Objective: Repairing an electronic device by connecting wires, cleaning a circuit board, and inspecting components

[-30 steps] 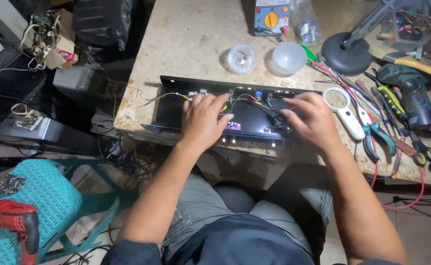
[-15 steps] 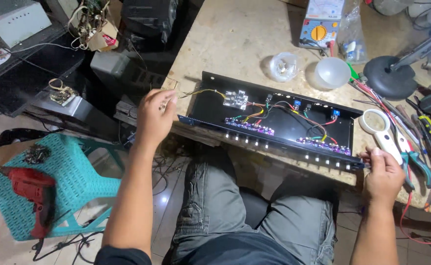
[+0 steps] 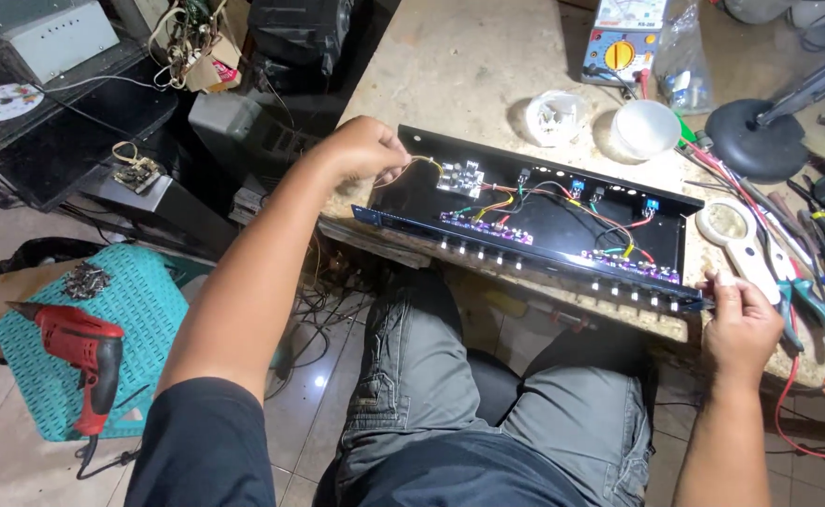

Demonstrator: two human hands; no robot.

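**Hands at the two ends of an open electronics chassis**

Chassis (image 3: 562, 230), a long, shallow black metal tray, lies at the near edge of a pale workbench (image 3: 469, 66), running from far left to near right, with its front strip overhanging the seated person's knees. Small circuit boards and red, yellow, green and black wires fill its floor. The left hand (image 3: 361, 150) sits at the far-left end, forearm reaching up from the near left, wrist bent and knuckles uppermost; its fingers are curled together, pinching a thin wire (image 3: 419, 161) that leads to a small board just beside it. The right hand (image 3: 741, 324) is at the near-right corner, forearm rising almost straight from below; thumb and fingers are clamped on the end of the front strip, thumb on top.

Just right of the chassis lie a white magnifier (image 3: 739, 239) and a spread of pliers and screwdrivers (image 3: 816, 272). Beyond it stand two round white caps (image 3: 600, 122), a multimeter with a yellow dial (image 3: 621, 42) and the black round base of a lamp (image 3: 758, 139). On the floor at left, a red power drill (image 3: 79, 352) rests on a teal plastic stool (image 3: 140, 310).
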